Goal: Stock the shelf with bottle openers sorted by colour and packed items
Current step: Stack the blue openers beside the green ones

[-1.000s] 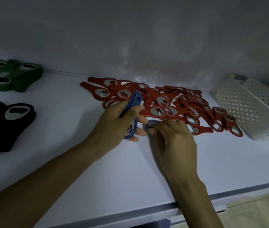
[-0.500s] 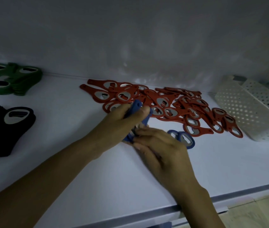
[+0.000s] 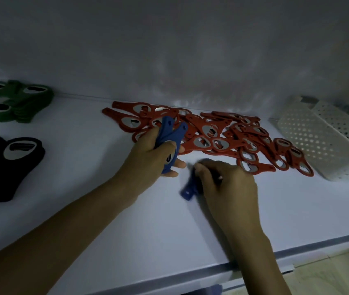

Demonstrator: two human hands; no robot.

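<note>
My left hand [image 3: 148, 158] grips a small bunch of blue bottle openers [image 3: 170, 133], their handle ends fanning up past my fingers. Just right of it, my right hand [image 3: 224, 184] curls over another blue opener [image 3: 188, 190] lying on the white shelf [image 3: 84, 209]; only its handle end shows below my fingers. Behind both hands spreads a loose heap of red openers [image 3: 222, 137]. A green stack [image 3: 13, 103] and a black stack [image 3: 9, 162] sit at the left.
A white perforated basket [image 3: 318, 137] lies tipped at the right, close to the red heap. The shelf's back wall [image 3: 169, 50] rises right behind the openers, and the front edge [image 3: 254, 260] runs across the bottom.
My right hand left the bunch in my left hand and came down on the blue opener on the shelf, which now lies nearer the front. The left hand's bunch has fanned out.
</note>
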